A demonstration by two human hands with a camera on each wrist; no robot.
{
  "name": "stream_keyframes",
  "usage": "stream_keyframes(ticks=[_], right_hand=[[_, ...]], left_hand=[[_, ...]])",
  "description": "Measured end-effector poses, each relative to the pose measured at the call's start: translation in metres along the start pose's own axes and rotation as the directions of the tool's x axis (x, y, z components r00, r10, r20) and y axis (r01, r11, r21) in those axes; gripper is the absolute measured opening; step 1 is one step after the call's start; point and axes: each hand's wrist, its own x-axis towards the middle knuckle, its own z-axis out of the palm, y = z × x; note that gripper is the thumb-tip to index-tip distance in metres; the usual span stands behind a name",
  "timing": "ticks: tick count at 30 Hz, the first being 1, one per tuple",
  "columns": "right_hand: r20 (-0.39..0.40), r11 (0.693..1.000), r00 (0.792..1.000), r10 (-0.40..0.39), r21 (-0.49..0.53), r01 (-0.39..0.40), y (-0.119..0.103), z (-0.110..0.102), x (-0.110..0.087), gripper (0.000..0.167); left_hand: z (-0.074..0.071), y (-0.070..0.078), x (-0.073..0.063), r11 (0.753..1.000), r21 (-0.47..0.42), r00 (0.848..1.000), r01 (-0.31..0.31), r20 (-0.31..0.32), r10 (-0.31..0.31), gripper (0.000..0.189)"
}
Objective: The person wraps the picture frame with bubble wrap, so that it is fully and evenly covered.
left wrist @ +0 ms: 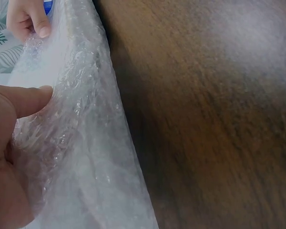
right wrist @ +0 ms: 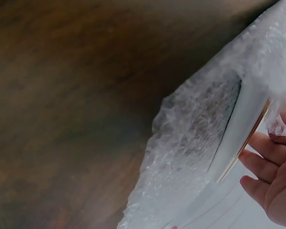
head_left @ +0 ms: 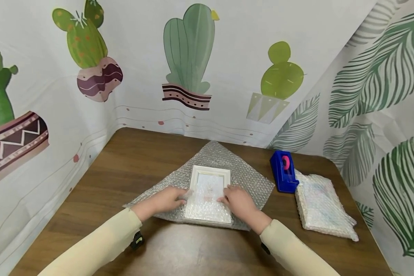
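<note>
A white picture frame (head_left: 211,170) lies on a sheet of bubble wrap (head_left: 243,163) spread cornerwise on the table. One flap of the wrap is folded over the lower part of the frame. At the frame's left edge my left hand (head_left: 170,198) pinches the folded wrap, and its thumb lies on top in the left wrist view. My right hand (head_left: 239,200) holds the wrap at the right edge, thumb over the frame. In the right wrist view, the right hand's fingers (right wrist: 262,164) lie along the frame's side; its thumb is mostly hidden.
A blue tape dispenser (head_left: 279,174) with a pink core stands at the right. Beside it lies a flat bubble-wrapped package (head_left: 322,203). The brown wooden table (head_left: 131,153) meets a cloth printed with cacti and leaves at its back and sides.
</note>
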Motion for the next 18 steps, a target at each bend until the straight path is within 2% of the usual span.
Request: stream_keyframes(ticks=[5,8,12,13,15,17,18], right_hand=[[-0.021,1.0,0.999,0.024,-0.017,-0.025,-0.001,0.001,0.001,0.04],[-0.028,0.999,0.999,0.042,-0.027,-0.043,-0.002,0.003,0.0,0.04],[-0.05,0.996,0.998,0.04,-0.078,-0.044,-0.003,0.008,-0.001,0.041],[-0.057,0.995,0.998,0.04,-0.093,-0.045,-0.003,0.01,-0.002,0.041],[-0.069,0.991,0.997,0.037,-0.125,-0.046,-0.004,0.012,-0.002,0.042],[-0.093,0.987,0.995,0.029,-0.155,-0.043,-0.005,0.013,-0.002,0.043],[-0.102,0.985,0.994,0.026,-0.169,-0.043,-0.005,0.013,-0.002,0.044]], left_hand=[[0.001,-0.001,0.0,1.0,-0.015,1.0,0.012,-0.015,-0.012,0.046],[0.002,0.0,0.0,0.999,-0.002,0.998,0.046,-0.038,-0.046,0.052],[0.005,0.006,-0.002,0.993,0.097,0.994,0.068,-0.094,-0.059,0.062],[0.008,0.008,-0.002,0.988,0.145,0.992,0.054,-0.12,-0.037,0.066],[0.013,0.015,-0.003,0.963,0.269,0.987,0.024,-0.159,0.02,0.071],[0.021,0.022,-0.004,0.926,0.377,0.978,-0.032,-0.18,0.107,0.069],[0.025,0.027,-0.004,0.904,0.422,0.974,-0.071,-0.168,0.155,0.065]])
